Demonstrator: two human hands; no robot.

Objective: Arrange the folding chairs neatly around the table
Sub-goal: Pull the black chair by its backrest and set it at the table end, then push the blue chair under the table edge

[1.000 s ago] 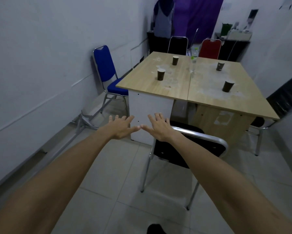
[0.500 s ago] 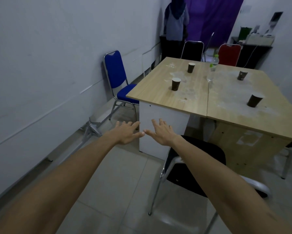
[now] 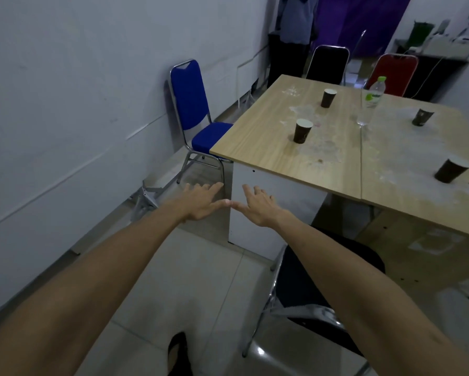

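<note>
Fingers (image 3: 214, 187) are spread wide on both hands, nothing held; the black chair (image 3: 323, 289), passed within the last second, is left behind at the table's (image 3: 268, 147) near edge, blue chair (image 3: 198, 118) ahead.

Both empty hands, left hand (image 3: 200, 202) and right hand (image 3: 257, 206), reach toward table (image 3: 282, 147).

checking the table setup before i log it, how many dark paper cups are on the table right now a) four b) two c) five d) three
a, four dark paper cups stand on the wooden table: two on the left half and two on the right half, with a plastic water bottle near the middle seam.
</note>
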